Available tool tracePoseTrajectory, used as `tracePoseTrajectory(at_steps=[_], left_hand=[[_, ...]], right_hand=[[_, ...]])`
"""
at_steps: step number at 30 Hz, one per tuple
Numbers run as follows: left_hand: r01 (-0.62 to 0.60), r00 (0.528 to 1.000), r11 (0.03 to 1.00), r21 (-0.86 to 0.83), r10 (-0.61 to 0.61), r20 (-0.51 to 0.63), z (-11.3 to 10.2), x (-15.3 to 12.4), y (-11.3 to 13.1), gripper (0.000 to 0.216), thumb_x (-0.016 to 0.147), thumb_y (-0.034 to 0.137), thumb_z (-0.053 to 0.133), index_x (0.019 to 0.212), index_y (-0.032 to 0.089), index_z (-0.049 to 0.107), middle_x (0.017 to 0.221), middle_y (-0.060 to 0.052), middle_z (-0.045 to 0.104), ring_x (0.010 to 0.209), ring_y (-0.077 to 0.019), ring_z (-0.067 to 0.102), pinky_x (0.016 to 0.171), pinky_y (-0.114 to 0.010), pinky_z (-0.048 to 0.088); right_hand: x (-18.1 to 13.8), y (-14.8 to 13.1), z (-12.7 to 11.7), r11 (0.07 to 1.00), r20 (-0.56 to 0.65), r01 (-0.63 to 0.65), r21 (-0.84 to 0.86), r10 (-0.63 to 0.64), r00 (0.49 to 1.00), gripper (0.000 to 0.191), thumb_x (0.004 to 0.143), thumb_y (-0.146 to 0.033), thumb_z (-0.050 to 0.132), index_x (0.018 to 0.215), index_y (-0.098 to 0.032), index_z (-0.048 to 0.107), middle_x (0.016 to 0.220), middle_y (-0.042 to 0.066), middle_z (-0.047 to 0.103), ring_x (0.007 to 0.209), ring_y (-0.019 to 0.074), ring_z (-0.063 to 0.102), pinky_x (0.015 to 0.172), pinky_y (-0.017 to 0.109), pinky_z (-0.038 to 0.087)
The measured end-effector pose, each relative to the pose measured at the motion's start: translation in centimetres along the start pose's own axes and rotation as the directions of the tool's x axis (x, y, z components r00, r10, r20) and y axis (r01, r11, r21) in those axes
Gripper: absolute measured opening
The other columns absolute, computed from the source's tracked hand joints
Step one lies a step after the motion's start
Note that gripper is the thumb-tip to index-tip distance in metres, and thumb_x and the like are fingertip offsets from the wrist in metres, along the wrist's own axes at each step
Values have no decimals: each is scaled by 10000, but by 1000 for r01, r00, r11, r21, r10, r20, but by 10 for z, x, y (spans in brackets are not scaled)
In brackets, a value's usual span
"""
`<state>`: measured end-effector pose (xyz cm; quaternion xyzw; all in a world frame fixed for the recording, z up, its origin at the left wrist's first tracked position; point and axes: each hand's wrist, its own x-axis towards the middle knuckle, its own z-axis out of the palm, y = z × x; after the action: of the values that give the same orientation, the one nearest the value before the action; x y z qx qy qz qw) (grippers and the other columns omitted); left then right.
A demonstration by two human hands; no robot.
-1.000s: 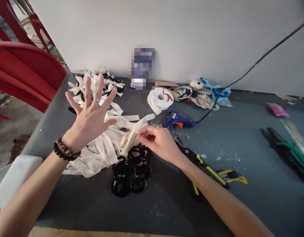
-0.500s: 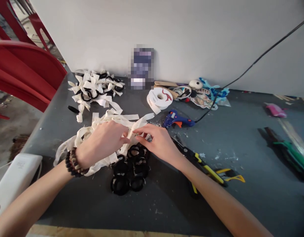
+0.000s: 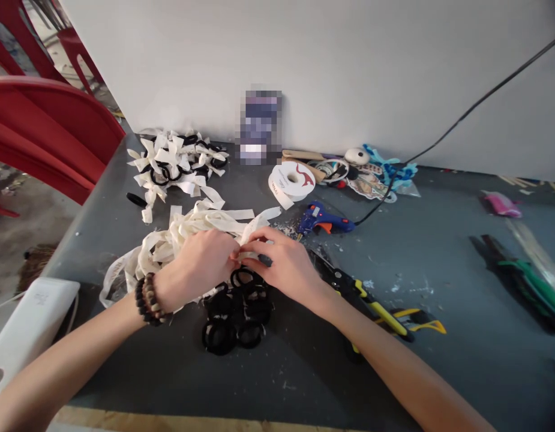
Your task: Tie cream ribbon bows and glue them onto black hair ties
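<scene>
A cream ribbon (image 3: 249, 255) is pinched between my two hands at the middle of the table. My left hand (image 3: 207, 259), with beaded bracelets at the wrist, closes its fingertips on one part of it. My right hand (image 3: 288, 267) grips it from the right between thumb and fingers. Behind and to the left lies a heap of loose cream ribbon strips (image 3: 187, 227). Just below the hands sits a cluster of black hair ties (image 3: 219, 336). Farther back is a pile of black hair ties with cream bows (image 3: 173, 157).
A ribbon spool (image 3: 291, 180) and a blue glue gun (image 3: 324, 217) lie behind my right hand. Yellow-and-black pliers (image 3: 371, 303) lie under my right forearm. A phone (image 3: 259, 126) leans on the wall. A white power strip (image 3: 32, 333) is at left, green-handled cutters (image 3: 529, 282) at right.
Both hands have come slightly lower and closer together, and my left hand has shifted right. The short ribbon between the fingertips now lies more level.
</scene>
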<state>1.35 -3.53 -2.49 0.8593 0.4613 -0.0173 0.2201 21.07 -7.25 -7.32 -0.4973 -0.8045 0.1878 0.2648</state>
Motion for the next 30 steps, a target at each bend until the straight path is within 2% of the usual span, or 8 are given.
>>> tracePoseTrajectory(at_steps=[3, 7, 9, 12, 17, 23, 28, 30], left_hand=[[-55, 994, 998, -18, 53, -100, -12, -3, 0, 184, 873, 164, 631, 756, 223, 761, 799, -76, 724, 760, -261, 675, 682, -337, 447], [-124, 984, 988, -89, 110, -143, -27, -11, 4, 225, 882, 150, 626, 807, 268, 802, 861, -54, 763, 804, -244, 693, 727, -331, 462], [-158, 978, 979, -131, 137, -157, -33, -14, 7, 217, 897, 172, 622, 814, 270, 797, 792, -36, 757, 741, -216, 686, 706, -310, 457], [-136, 982, 977, -165, 110, -156, -42, -17, 8, 210, 923, 226, 605, 790, 257, 765, 678, -6, 728, 600, -176, 634, 623, -286, 412], [-101, 977, 975, -196, 61, -202, -59, -18, -5, 194, 903, 312, 632, 795, 274, 788, 686, 10, 751, 552, -167, 596, 604, -278, 396], [-106, 987, 977, -187, 80, -139, -69, -21, -12, 226, 953, 309, 560, 808, 253, 724, 571, 25, 627, 441, -128, 461, 531, -265, 322], [-86, 995, 950, -300, 96, 19, -75, -22, -18, 226, 972, 422, 581, 969, 277, 755, 619, 15, 639, 470, -145, 512, 480, -253, 315], [-84, 996, 953, -292, 91, 11, -77, -22, -22, 222, 957, 422, 607, 954, 280, 777, 609, 12, 631, 470, -144, 499, 488, -254, 314]], right_hand=[[2, -2, -8, 998, -48, 40, 46, -38, 998, 120, 960, -321, 734, 1053, -269, 789, 1114, 59, 735, 1030, 231, 713, 893, 370, 576], [5, -5, -20, 987, -93, 106, 117, -96, 991, 182, 946, -387, 753, 1082, -267, 769, 1183, 80, 721, 1120, 258, 674, 983, 419, 549], [5, -6, -25, 983, -144, 93, 156, -71, 987, 84, 967, -348, 725, 989, -275, 761, 1142, 64, 740, 1091, 251, 674, 975, 426, 546], [6, -8, -31, 966, -191, 29, 258, 21, 981, 84, 954, -322, 733, 883, -278, 729, 1033, 39, 766, 1019, 243, 694, 945, 422, 553], [5, -11, -39, 946, -231, 1, 325, 78, 970, 80, 923, -306, 732, 846, -289, 723, 1004, 27, 780, 1019, 254, 713, 963, 444, 549], [5, -11, -42, 947, -179, 16, 321, 44, 983, 112, 934, -275, 720, 823, -276, 734, 880, -1, 797, 867, 220, 739, 882, 409, 533], [4, -7, -41, 911, -203, -81, 403, 175, 963, 107, 934, -331, 736, 849, -271, 758, 836, 13, 772, 782, 205, 699, 764, 365, 551], [4, -5, -40, 908, -226, -69, 414, 176, 958, 98, 929, -329, 749, 851, -272, 766, 831, 14, 767, 765, 200, 687, 736, 355, 548]])
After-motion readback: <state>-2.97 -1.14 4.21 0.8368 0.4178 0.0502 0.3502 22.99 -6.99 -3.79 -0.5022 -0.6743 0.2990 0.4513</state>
